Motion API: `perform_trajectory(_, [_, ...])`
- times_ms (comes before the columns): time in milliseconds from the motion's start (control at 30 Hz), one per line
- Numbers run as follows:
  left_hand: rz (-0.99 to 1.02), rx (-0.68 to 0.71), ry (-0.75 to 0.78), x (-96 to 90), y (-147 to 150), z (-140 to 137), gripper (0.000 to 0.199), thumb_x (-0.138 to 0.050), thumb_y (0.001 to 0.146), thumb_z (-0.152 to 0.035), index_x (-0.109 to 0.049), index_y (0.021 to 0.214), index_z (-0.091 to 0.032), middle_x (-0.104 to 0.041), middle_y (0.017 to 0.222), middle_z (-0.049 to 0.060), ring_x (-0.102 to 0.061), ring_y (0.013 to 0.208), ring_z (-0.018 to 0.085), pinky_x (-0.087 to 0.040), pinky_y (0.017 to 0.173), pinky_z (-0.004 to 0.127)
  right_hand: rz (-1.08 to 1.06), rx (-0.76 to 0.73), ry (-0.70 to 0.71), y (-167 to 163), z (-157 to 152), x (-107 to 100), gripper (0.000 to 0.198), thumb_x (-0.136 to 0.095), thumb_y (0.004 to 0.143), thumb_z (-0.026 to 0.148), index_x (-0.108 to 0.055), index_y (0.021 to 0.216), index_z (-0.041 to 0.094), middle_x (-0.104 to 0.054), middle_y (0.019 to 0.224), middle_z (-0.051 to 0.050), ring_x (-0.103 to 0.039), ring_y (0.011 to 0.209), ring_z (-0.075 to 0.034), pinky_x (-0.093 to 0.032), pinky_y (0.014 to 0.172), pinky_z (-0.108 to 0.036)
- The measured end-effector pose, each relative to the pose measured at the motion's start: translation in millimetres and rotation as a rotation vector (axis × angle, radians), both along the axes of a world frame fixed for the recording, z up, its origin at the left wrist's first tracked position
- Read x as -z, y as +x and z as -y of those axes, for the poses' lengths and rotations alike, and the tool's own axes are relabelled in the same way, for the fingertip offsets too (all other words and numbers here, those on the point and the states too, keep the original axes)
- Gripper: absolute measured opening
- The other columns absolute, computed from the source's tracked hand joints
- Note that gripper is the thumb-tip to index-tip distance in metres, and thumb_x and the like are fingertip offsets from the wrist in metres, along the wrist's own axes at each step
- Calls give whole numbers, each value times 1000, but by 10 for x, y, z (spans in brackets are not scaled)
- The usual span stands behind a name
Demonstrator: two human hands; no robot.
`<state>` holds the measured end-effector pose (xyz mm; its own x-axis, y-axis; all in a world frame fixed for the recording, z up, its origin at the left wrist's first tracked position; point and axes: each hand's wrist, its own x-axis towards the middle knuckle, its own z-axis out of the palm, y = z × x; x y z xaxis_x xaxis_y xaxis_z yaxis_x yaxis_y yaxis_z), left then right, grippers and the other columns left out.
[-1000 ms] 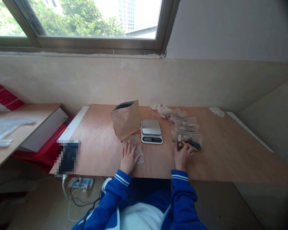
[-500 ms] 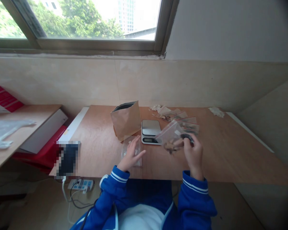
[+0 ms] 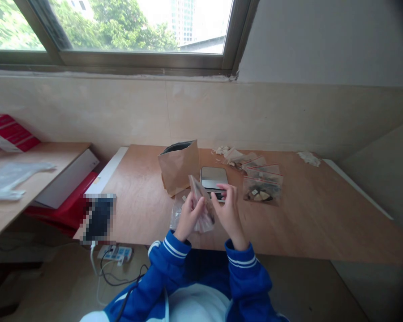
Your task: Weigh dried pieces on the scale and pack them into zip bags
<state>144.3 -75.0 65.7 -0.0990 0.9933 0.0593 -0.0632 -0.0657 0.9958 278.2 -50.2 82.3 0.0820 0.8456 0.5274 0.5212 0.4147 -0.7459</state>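
Note:
My left hand [image 3: 188, 217] grips a clear zip bag [image 3: 199, 193] held upright at a slant, thumb on its near side. Something brownish and dark shows through the plastic, too blurred to name. Just to its right is my right hand [image 3: 229, 208], thumb and fingers apart, with nothing visible in it. It partly covers the front of a small kitchen scale [image 3: 214, 177] whose steel plate is bare. Under and beside my left hand lie clear plastic bags [image 3: 175, 215]. A brown kraft pouch [image 3: 180, 169] stands with its mouth open behind that hand.
Several filled zip bags [image 3: 262, 193] overlap to the right of the scale, the nearest holding dark and pale dried pieces. Pale scraps [image 3: 222, 150] lie at the back, more [image 3: 309, 158] far right. A blurred phone [image 3: 100, 219] is plugged in at the left edge.
My right hand, which held a bag of brown pieces, has moved left to the scale's front. My left hand has lifted and now grips a bag; I cannot tell whether it is the same one.

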Motion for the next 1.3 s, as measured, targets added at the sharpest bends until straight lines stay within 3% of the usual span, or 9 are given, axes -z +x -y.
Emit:
perform_trajectory(100, [124,-47,-38,29,33,-71,37,-56,86,-56,-58,93,-20,-65,86,4,-62,81,19,-50,74,30,-10,-183,-105,-150,74,-4,11,-55,91,31,-60,96,21,-54,101,-8,-58,89,-20,-53,76,-35])
perform_trajectory(200, [241,4,-60,33,27,-99,43,-51,87,-61,-58,96,-19,-65,90,6,-64,83,21,-53,76,34,-31,-236,-136,-209,101,-9,12,-57,91,30,-59,99,21,-57,97,-6,-59,86,-20,-53,75,-34])
perform_trajectory(367, [215,91,7,-30,12,-68,43,-48,89,-59,-59,86,-18,-66,90,8,-64,89,23,-53,84,36,-37,-293,-166,-145,67,-36,14,-56,93,34,-62,91,21,-61,91,-5,-61,86,-21,-51,77,-34])
perform_trajectory(500, [148,49,5,-51,15,-74,35,-56,87,-56,-58,84,-20,-63,85,4,-61,83,20,-50,80,32,-72,-344,-178,-114,66,-56,25,-45,99,37,-64,96,21,-64,97,-7,-62,91,-21,-52,79,-33])
perform_trajectory(600, [68,25,29,-47,4,-101,34,-56,87,-54,-56,80,-20,-60,77,2,-58,76,17,-48,76,29,-69,-354,-181,-120,69,-47,31,-41,100,38,-66,94,20,-65,96,-8,-62,90,-21,-52,81,-34])
perform_trajectory(800, [-58,39,78,-26,-48,-160,40,-44,93,-55,-59,93,-18,-62,84,4,-58,86,18,-47,77,28,-114,-376,-248,-132,43,20,26,-53,94,40,-68,98,19,-66,98,-8,-65,82,-19,-54,72,-29])
perform_trajectory(1033, [-169,92,104,-48,-78,-201,39,-40,96,-54,-50,78,-20,-53,68,-2,-50,64,12,-42,62,25,-138,-311,-325,-141,25,36,26,-54,91,40,-69,92,18,-72,90,-8,-69,74,-20,-55,69,-30])
perform_trajectory(1167, [-196,131,116,-62,-52,-226,39,-38,96,-52,-45,75,-20,-51,63,-3,-49,58,11,-40,57,23,-112,-265,-372,-139,23,4,32,-48,93,41,-69,89,17,-73,83,-9,-69,72,-23,-55,68,-33])
perform_trajectory(1300, [-186,125,111,-52,-45,-287,41,-41,95,-54,-45,73,-20,-48,63,-3,-48,58,11,-40,55,22,-151,-276,-374,-133,27,-26,33,-52,91,45,-70,95,17,-74,88,-10,-71,75,-23,-57,68,-32])
